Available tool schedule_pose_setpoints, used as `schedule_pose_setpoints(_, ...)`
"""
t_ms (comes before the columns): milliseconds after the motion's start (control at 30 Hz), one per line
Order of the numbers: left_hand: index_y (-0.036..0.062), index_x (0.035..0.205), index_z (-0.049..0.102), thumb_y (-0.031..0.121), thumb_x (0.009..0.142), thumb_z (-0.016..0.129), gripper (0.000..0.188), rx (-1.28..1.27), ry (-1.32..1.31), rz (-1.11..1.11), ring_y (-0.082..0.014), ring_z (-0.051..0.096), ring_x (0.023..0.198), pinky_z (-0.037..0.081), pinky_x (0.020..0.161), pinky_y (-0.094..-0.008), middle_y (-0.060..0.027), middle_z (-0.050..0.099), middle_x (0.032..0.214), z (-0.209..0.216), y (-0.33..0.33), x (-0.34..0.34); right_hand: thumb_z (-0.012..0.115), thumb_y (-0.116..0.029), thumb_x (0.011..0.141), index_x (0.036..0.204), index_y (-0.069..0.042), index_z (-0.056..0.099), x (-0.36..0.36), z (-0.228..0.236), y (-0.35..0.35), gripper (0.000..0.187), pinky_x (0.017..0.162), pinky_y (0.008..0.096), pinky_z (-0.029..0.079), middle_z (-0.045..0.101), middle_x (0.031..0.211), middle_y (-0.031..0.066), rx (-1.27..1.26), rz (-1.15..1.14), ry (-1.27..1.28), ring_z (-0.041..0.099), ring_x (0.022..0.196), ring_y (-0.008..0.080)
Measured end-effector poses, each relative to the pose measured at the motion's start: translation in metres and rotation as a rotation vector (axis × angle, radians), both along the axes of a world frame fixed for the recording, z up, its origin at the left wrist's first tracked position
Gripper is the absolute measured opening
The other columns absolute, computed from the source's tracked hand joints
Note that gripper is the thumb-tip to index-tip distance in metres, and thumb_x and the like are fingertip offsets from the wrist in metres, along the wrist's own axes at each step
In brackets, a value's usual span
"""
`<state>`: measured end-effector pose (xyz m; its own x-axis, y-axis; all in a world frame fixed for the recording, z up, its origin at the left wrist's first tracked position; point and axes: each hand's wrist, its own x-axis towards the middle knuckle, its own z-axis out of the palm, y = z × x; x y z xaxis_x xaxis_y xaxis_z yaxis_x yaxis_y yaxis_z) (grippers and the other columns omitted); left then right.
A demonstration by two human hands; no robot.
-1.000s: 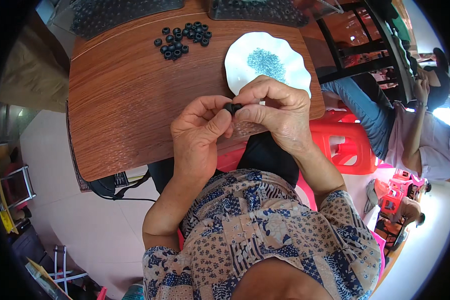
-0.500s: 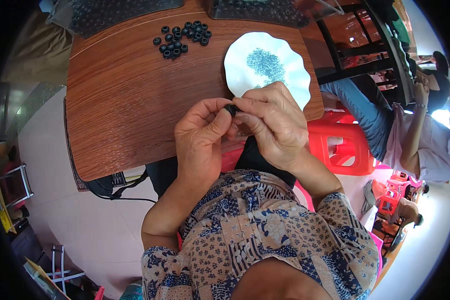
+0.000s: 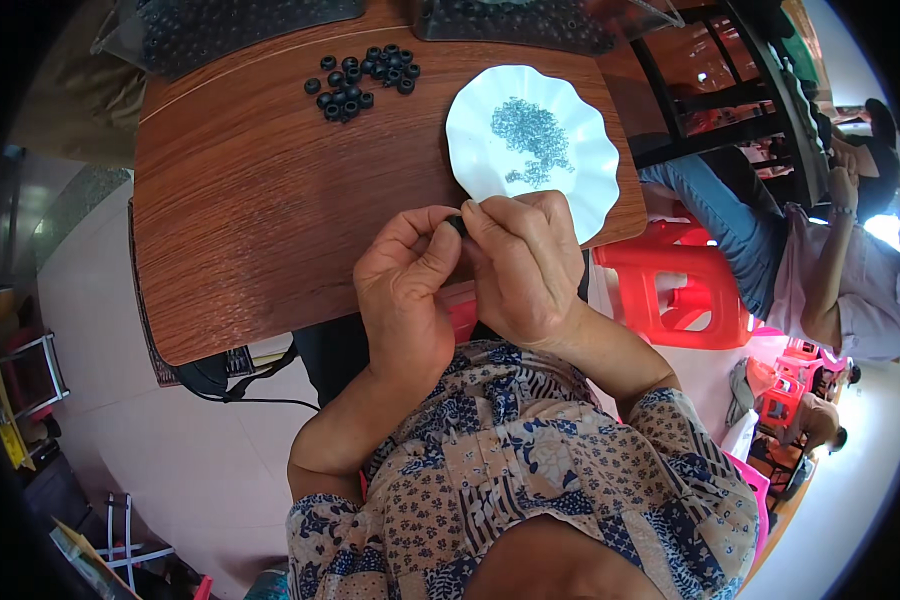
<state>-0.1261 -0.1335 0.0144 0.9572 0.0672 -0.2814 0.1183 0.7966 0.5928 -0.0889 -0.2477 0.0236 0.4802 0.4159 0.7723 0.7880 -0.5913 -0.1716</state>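
My left hand (image 3: 407, 285) pinches a small round black part (image 3: 457, 224) between thumb and forefinger, just past the table's near edge. My right hand (image 3: 526, 262) is closed right beside it, its fingertips bunched against the part; whatever they hold is too small or hidden. Beyond my right hand lies a white scalloped plate (image 3: 595, 160) with a heap of tiny greyish metal pieces (image 3: 532, 135), perhaps little springs. Farther off to the left, several loose black hollow round parts (image 3: 348, 98) like the held one are spread in a cluster.
All this is on a brown wood-grain table (image 3: 240, 210). Two clear containers full of black parts, one on the left (image 3: 240, 30) and one on the right (image 3: 515, 22), stand along its far edge. A red plastic stool (image 3: 670, 290) and a seated person (image 3: 820, 260) are to the right.
My right hand has drawn down and nearer, off the plate's near rim, and its fingers have curled in more. The left hand still pinches the black part.
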Motion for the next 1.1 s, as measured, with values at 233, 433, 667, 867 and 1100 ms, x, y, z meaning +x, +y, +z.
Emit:
schedule_pose_setpoints(233, -0.0033, 0.099, 0.06, 0.011, 0.09, 0.06, 0.017, 0.05, -0.019, 0.008, -0.0104, 0.058, 0.081, 0.048, 0.076, -0.0231, -0.0061, 0.063, 0.092, -0.002, 0.004, -0.001, 0.067, 0.005, 0.05, 0.091, 0.008, 0.065, 0.005, -0.004, 0.006, 0.042, 0.056, 0.0293, 0.043, 0.059, 0.086, 0.0119, -0.006, 0.057, -0.023, 0.051, 0.066, 0.0233)
schedule_pose_setpoints(433, -0.0031, 0.097, 0.061, 0.01, 0.09, 0.06, 0.015, 0.061, -0.019, 0.039, -0.0106, 0.058, 0.08, 0.048, 0.075, -0.0233, -0.0063, 0.064, 0.091, -0.007, 0.007, 0.005, 0.068, 0.006, 0.052, 0.091, 0.008, 0.064, 0.009, -0.009, 0.008, 0.039, 0.056, 0.03, 0.043, 0.06, 0.085, 0.0121, 0.007, 0.082, -0.016, 0.053, 0.068, 0.0233)
schedule_pose_setpoints(667, -0.0033, 0.096, 0.061, 0.01, 0.089, 0.061, 0.015, 0.086, 0.045, -0.037, -0.0117, 0.06, 0.077, 0.048, 0.074, -0.0244, -0.0062, 0.064, 0.088, -0.002, 0.016, 0.007, 0.07, 0.009, 0.058, 0.094, 0.005, 0.062, 0.009, -0.006, 0.003, 0.037, 0.059, 0.0324, 0.044, 0.061, 0.085, 0.0147, 0.184, 0.105, 0.188, 0.055, 0.07, 0.0268)
schedule_pose_setpoints(867, -0.0037, 0.097, 0.061, 0.01, 0.089, 0.059, 0.016, 0.084, 0.029, -0.046, -0.0133, 0.059, 0.081, 0.047, 0.076, -0.0266, -0.0074, 0.063, 0.09, -0.001, 0.016, 0.007, 0.067, 0.005, 0.055, 0.091, 0.007, 0.061, 0.01, 0.002, 0.007, 0.037, 0.06, 0.0366, 0.042, 0.058, 0.087, 0.0156, 0.156, 0.091, 0.134, 0.054, 0.071, 0.0296)
schedule_pose_setpoints(1100, -0.0038, 0.098, 0.062, 0.009, 0.09, 0.057, 0.016, 0.108, -0.003, -0.041, -0.0134, 0.058, 0.083, 0.045, 0.078, -0.027, -0.0081, 0.064, 0.095, 0.009, 0.009, 0.005, 0.066, 0.007, 0.051, 0.086, 0.005, 0.062, 0.011, 0.011, 0.004, 0.035, 0.057, 0.0337, 0.042, 0.057, 0.083, 0.0134, 0.162, 0.102, 0.08, 0.053, 0.067, 0.0272)
